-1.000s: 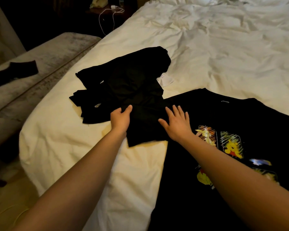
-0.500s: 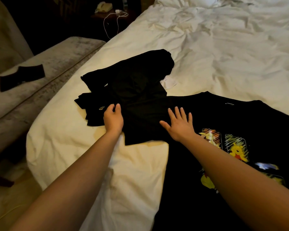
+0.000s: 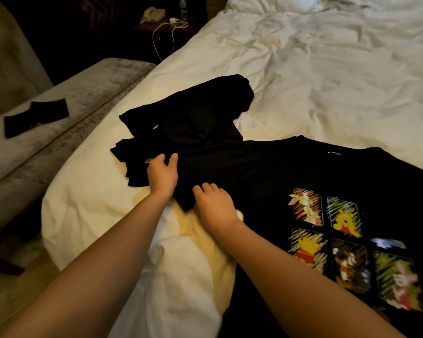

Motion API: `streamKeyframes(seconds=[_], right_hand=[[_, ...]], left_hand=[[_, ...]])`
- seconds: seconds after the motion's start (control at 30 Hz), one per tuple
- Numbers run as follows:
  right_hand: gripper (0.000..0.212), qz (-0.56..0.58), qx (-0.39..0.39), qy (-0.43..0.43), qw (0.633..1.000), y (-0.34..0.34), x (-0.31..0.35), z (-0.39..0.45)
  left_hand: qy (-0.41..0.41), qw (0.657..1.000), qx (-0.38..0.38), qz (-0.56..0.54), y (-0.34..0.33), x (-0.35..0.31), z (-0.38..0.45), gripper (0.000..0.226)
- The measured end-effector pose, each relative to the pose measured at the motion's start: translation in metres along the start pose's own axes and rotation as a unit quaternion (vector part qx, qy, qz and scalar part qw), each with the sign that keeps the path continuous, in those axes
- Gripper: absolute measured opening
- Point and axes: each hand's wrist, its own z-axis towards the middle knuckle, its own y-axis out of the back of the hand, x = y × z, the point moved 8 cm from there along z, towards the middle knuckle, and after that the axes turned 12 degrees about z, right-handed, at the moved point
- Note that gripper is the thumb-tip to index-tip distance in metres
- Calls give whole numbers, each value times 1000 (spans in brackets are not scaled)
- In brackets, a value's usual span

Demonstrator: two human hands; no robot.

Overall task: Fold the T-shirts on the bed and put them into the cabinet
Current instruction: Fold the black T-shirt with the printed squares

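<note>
Both hands [image 3: 163,175] [image 3: 215,207] now closer on crumpled shirt [image 3: 193,132]

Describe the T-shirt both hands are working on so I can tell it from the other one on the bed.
On the white bed, look to its left edge, beside the grey bench. There lies a crumpled plain black T-shirt, bunched in folds, with the left hand and right hand on its near edge. Unlike the printed T-shirt spread flat to its right, it shows no cartoon panels.
</note>
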Motion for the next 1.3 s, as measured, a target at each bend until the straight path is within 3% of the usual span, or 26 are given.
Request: streamKeyframes(seconds=[0.17,0.3,0.47,0.63,0.73,0.8,0.87,0.93,1.0,1.07,1.13,1.2,1.3], right_hand=[[24,91,-36,-5,995,23,8,-3],[18,208,-99,-65,971,55,-10,-15],[7,434,-162,-158,872,80,-46,-41],[11,527,-235,-232,783,92,-96,-82],[4,567,-283,-297,714,91,-134,-114],[9,563,-284,-342,696,87,-159,-138],[4,561,-255,-363,699,84,-177,-160],[23,559,-210,-370,712,84,-186,-175],[37,551,-197,-388,713,90,-195,-187],[42,546,-191,-407,707,95,-204,-190],[41,524,-183,-427,714,99,-213,-186],[37,498,-167,-439,729,98,-220,-178],[32,471,-155,-439,749,99,-225,-168]], left_hand=[[2,1000,3,-14,6,-22,15,49],[-11,998,40,-43,-6,-62,18,53],[-120,990,75,-18,-36,-141,-4,57],[-230,965,125,24,-85,-219,-57,57],[-246,952,180,27,-118,-245,-89,51],[-220,951,218,13,-134,-243,-103,41],[-202,959,198,29,-140,-227,-107,41],[-173,970,138,97,-140,-197,-98,38],[-85,973,116,181,-144,-155,-87,48],[41,966,160,200,-151,-113,-83,69],[94,961,205,162,-161,-94,-81,71],[72,961,228,141,-169,-96,-79,62],[-19,966,196,168,-171,-112,-78,44]])
